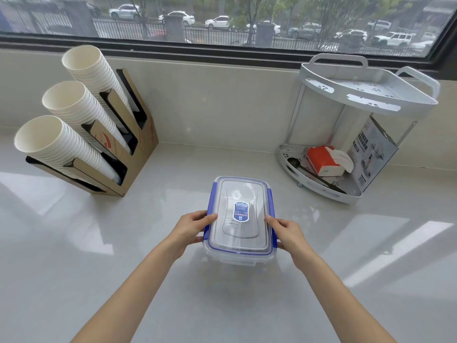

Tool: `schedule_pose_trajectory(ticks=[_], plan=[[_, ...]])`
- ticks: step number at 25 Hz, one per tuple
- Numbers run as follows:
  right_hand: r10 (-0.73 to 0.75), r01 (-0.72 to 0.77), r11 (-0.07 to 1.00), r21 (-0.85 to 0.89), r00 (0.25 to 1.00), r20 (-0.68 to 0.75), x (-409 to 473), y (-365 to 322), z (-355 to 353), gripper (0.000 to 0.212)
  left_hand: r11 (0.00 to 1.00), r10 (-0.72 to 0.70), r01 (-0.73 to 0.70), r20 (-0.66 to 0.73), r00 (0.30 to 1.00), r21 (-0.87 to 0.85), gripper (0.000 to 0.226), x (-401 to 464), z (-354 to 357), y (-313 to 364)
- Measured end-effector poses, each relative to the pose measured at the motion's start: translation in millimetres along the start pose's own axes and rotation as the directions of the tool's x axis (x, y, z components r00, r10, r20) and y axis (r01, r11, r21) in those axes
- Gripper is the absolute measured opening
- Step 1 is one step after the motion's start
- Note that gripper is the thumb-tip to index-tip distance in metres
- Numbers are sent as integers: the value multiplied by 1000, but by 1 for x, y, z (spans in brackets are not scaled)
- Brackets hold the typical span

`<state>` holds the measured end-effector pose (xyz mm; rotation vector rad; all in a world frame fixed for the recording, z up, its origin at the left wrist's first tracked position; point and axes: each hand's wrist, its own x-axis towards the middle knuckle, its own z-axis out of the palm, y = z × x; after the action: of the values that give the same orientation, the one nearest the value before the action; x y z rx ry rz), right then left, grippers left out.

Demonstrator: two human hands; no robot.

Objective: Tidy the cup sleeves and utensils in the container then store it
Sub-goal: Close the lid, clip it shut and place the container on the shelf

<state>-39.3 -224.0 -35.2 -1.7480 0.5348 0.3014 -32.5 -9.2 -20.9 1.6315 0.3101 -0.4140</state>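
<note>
"Where did the light come from?"
"Soft daylight fell through the window [247, 18], leaving pale glare patches on the glossy counter [74, 243] and faint shadows."
"Was the view sharp?"
"Mostly, though the wide lens bent the edges, and the street outside was hazy."

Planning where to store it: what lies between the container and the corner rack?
Only bare countertop, per the head view, between container and rack.
</note>
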Motion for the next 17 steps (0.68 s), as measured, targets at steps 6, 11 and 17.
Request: schedule_pose_trajectory(ticks=[6,11,17], plan=[[-92,93,995,35,995,-37,-7,-40,-35,37,993,111,-113,98,989,15,8,-7,10,47],[-179,182,982,42,981,-77,-12,-83,-73,40,980,201,-196,176,964,-42,11,-10,23,93],[-302,305,952,24,950,-81,-24,-138,-119,60,954,297,-281,228,927,-101,25,-17,38,153]])
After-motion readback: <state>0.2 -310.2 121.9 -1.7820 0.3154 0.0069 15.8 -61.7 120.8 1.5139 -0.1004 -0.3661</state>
